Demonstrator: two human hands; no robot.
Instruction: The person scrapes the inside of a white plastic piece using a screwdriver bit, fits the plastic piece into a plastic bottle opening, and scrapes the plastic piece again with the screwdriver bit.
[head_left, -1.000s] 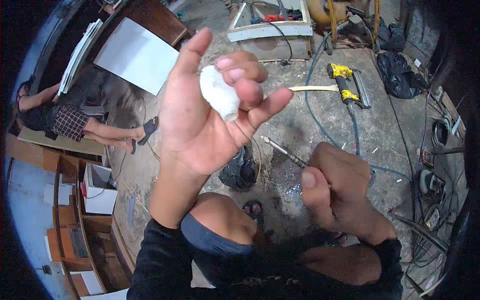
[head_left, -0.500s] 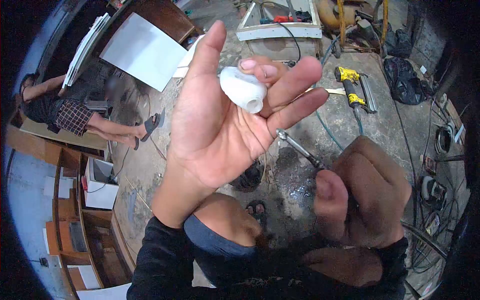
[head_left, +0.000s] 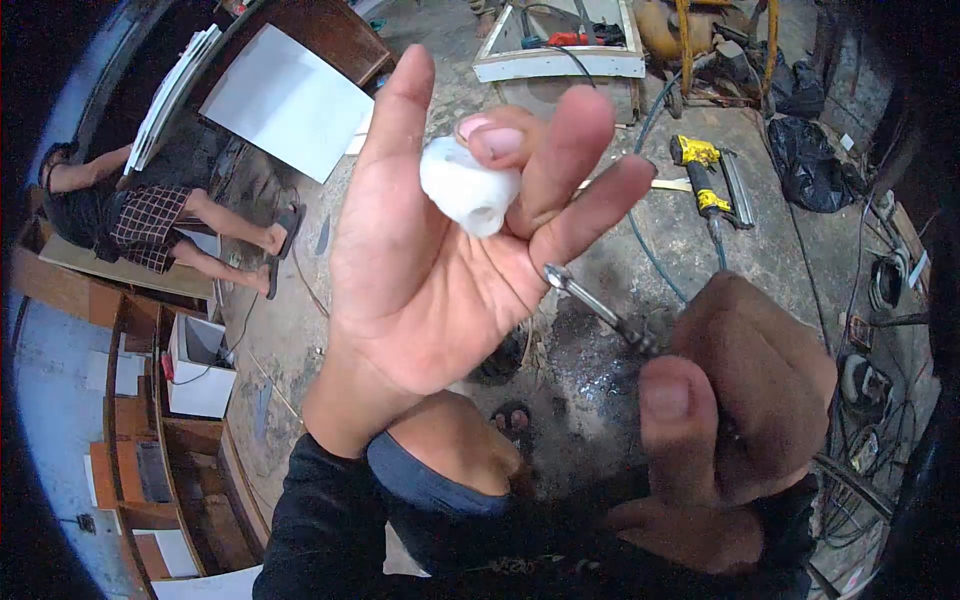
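My left hand (head_left: 420, 260) is raised palm up, its fingers curled around a small white rounded piece (head_left: 470, 188). This piece looks like a knob, with a hole in its lower right side; I cannot tell its exact kind. My right hand (head_left: 740, 400) is closed, lower and to the right, with a slim metal rod (head_left: 600, 305) sticking out past the thumb. The rod's rounded tip lies against or just in front of the little-finger side of my left palm. Its other end is hidden in my right fist.
A yellow-and-black nail gun (head_left: 705, 175) with a hose rests on the concrete floor (head_left: 640, 270). Behind is a white box frame (head_left: 560, 68) holding tools. To the left, another person (head_left: 150, 225) stands near white panels (head_left: 285, 100) and a wooden shelf unit (head_left: 190, 440). Cables lie at right.
My left hand has shifted slightly left, and the white piece has turned in its fingers. The rod and my right hand have moved a little. At left, the other person's feet have moved.
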